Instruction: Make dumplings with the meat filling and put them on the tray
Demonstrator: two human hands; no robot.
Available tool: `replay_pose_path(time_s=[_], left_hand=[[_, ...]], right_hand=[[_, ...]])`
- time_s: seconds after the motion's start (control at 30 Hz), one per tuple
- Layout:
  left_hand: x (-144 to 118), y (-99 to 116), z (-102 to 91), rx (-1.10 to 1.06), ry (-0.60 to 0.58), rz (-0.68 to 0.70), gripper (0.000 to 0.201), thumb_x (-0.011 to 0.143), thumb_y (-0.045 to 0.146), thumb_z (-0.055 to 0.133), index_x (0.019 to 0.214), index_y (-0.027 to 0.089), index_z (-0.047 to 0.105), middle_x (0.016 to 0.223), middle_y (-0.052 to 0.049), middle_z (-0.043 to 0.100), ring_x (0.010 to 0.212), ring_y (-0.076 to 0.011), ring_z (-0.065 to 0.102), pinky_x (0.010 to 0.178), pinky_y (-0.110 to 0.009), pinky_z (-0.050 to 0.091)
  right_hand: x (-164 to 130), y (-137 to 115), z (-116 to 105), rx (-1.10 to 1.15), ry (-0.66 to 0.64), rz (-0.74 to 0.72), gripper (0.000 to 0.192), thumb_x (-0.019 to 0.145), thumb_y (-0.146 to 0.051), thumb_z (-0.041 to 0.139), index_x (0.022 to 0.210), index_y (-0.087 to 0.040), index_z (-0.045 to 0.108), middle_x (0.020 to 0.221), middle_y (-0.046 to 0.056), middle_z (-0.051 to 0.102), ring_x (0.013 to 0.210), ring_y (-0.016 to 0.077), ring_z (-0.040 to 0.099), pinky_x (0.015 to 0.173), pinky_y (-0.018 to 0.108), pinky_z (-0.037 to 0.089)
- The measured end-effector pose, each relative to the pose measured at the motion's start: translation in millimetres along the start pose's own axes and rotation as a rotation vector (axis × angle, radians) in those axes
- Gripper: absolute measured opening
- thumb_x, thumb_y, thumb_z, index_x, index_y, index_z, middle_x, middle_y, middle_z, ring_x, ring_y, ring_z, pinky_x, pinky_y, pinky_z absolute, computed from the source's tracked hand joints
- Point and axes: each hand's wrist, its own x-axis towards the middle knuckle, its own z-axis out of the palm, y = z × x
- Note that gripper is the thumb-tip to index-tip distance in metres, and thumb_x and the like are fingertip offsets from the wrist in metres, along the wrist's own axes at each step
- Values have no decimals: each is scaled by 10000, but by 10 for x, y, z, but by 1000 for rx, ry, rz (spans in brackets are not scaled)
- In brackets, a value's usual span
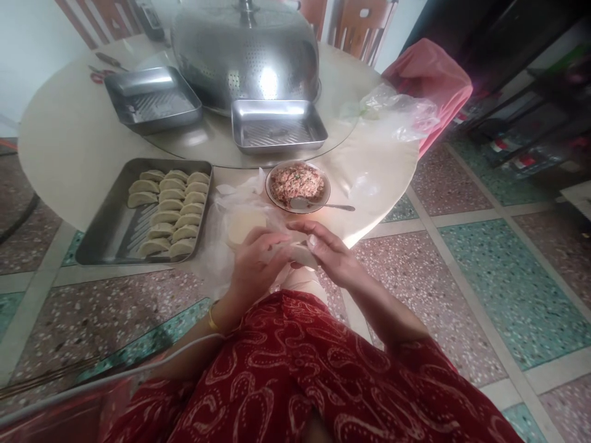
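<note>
Between my two hands, just past the table's front edge, is a pale folded dumpling [303, 255]. My left hand [258, 261] has its fingers closed on the dumpling's left side. On its right side, the thumb and fingers of my right hand [330, 251] pinch it. Whether filling lies inside is hidden. Beyond my hands stands a bowl of minced filling [295, 179] with a metal spoon [323, 204] resting in it. Close by my left hand, a stack of round wrappers [247, 226] lies on a plastic bag [221, 212].
At left, a metal tray [104, 229] holds rows of finished dumplings [170, 204]. Two more metal trays, the left one [154, 120] and the right one [279, 144], stand before a large steel dome [249, 55]. A crumpled plastic bag [399, 111] lies at the right edge.
</note>
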Motion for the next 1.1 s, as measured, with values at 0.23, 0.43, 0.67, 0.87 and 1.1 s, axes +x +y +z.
replay_pose_path(time_s=[0.23, 0.43, 0.67, 0.87, 1.1], left_hand=[[42, 91, 85, -380, -210, -290, 235, 826, 365, 701, 1005, 218, 744, 1087, -72, 677, 968, -195, 657, 641, -241, 559], [48, 81, 219, -583, -31, -455, 130, 790, 320, 692, 825, 212, 756, 1067, -58, 715, 689, -113, 614, 482, -198, 470], [107, 115, 246, -655, 57, -521, 114, 735, 293, 677, 780, 191, 699, 899, -27, 744, 483, -54, 518, 437, -187, 435], [111, 169, 246, -643, 7, -545, 108, 740, 294, 688, 773, 193, 664, 904, -31, 727, 524, -70, 559, 450, -200, 454], [85, 166, 278, -598, -98, -460, 147, 733, 249, 716, 832, 206, 616, 1017, -46, 682, 646, -87, 614, 502, -189, 492]], right_hand=[[13, -156, -16, -101, -22, 48, 703, 904, -731, 439, 1402, -241, 515, 1502, 108, 523, 1403, 267, 487, 1184, 480, 405], [13, -114, -100, -73, -23, -27, 635, 913, -691, 477, 1394, -280, 532, 1472, 95, 557, 1333, 259, 559, 1086, 477, 518], [-109, -119, -168, -373, 191, -400, 256, 921, -261, 642, 1165, -323, 686, 1445, 42, 541, 1169, 210, 646, 782, 374, 648], [-109, -170, -209, -503, 183, -422, 168, 896, -176, 642, 1017, -271, 709, 1215, 46, 660, 1180, 217, 642, 900, 441, 606], [-31, -149, -194, -416, 243, -307, 78, 897, -179, 604, 848, -208, 658, 782, -5, 677, 651, 105, 603, 578, 265, 500]])
